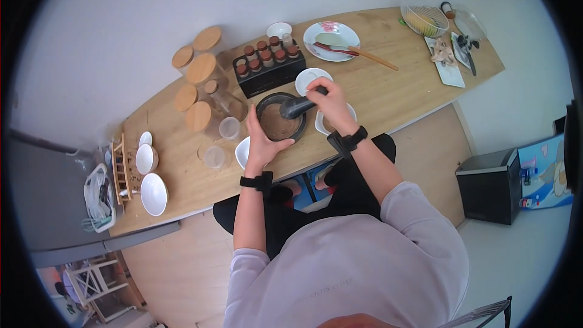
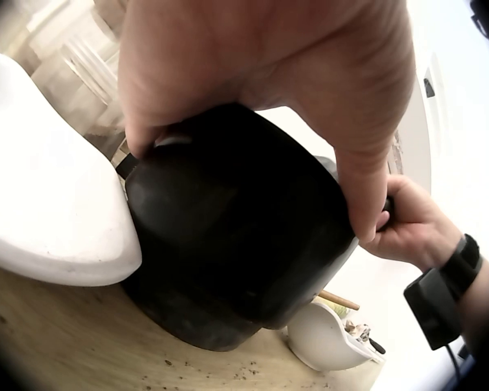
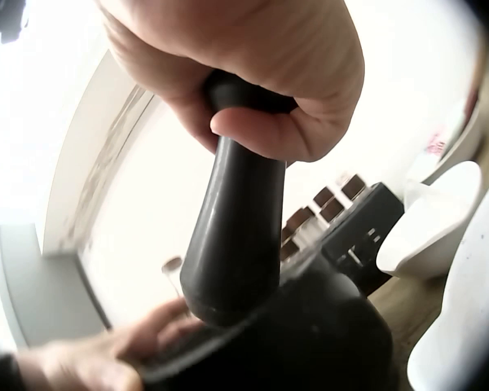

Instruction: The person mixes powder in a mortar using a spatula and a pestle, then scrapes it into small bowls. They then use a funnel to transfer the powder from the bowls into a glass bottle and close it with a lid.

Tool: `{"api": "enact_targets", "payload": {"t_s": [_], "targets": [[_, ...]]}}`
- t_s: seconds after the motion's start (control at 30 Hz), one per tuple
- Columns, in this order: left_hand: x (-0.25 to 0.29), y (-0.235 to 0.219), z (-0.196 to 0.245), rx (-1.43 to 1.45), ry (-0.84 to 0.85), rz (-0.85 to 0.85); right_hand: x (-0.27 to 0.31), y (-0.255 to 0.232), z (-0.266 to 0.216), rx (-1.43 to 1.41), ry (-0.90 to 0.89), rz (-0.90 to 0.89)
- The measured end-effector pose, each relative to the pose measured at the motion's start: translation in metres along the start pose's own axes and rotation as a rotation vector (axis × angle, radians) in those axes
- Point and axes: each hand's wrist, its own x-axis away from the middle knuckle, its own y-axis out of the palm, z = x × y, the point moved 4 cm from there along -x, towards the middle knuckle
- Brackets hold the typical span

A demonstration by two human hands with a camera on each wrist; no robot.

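Observation:
A black mortar [image 2: 236,220] stands near the table's front edge, with brown powder [image 1: 278,124] inside it in the head view. The left hand [image 1: 263,144] grips the mortar's outer wall, thumb and fingers spread to opposite sides. Curled round the narrow upper end of a black pestle [image 3: 236,228] is the right hand [image 3: 253,81]. The pestle slants, its thick end over the bowl's opening; whether it touches the powder cannot be told. In the left wrist view the mortar's wall hides its contents.
A black rack of spice jars [image 1: 271,71] stands behind the mortar. White bowls [image 1: 314,79] sit around it, and clear jars with wooden lids [image 1: 202,68] stand to the left. Farther right are a floral plate [image 1: 331,31] and a wire basket [image 1: 425,20].

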Motion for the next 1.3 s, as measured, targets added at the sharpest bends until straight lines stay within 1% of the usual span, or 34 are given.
{"api": "enact_targets", "payload": {"t_s": [0.07,0.13,0.2,0.3,0.37,0.5,0.6,0.73,0.83,0.97,1.03,1.13,1.3], "targets": [[-0.001,0.001,-0.001,-0.032,0.0,-0.013,0.01,-0.038,-0.005,-0.355,0.302,0.199],[-0.001,0.0,0.0,-0.043,0.0,-0.015,0.014,-0.08,0.016,-0.6,0.301,0.299],[-0.001,0.0,0.003,-0.032,-0.017,-0.026,0.026,-0.112,0.031,-0.816,0.361,0.516],[-0.001,0.001,0.005,-0.037,-0.029,-0.034,0.042,-0.157,0.086,-0.938,0.447,0.651],[-0.001,0.0,0.005,-0.058,-0.034,-0.038,0.048,-0.173,0.108,-0.958,0.509,0.691],[-0.001,0.001,0.001,-0.094,-0.03,-0.053,0.035,-0.176,0.141,-0.99,0.571,0.707],[-0.001,0.0,-0.003,-0.103,-0.025,-0.062,0.003,-0.156,0.112,-0.955,0.504,0.719],[-0.002,0.0,-0.002,-0.111,-0.016,-0.067,-0.055,-0.136,0.089,-0.764,0.272,0.662],[-0.002,0.0,-0.003,-0.127,-0.024,-0.063,-0.093,-0.125,0.084,-0.567,0.239,0.64],[-0.002,-0.001,-0.003,-0.119,-0.03,-0.065,-0.124,-0.114,0.084,-0.43,0.209,0.626],[-0.002,-0.001,-0.002,-0.12,-0.029,-0.066,-0.134,-0.112,0.093,-0.379,0.178,0.608],[-0.002,-0.001,0.0,-0.092,-0.036,-0.062,-0.149,-0.112,0.108,-0.242,0.175,0.651],[-0.002,-0.002,-0.001,-0.096,-0.051,-0.053,-0.156,-0.107,0.12,-0.257,0.185,0.659]]}}
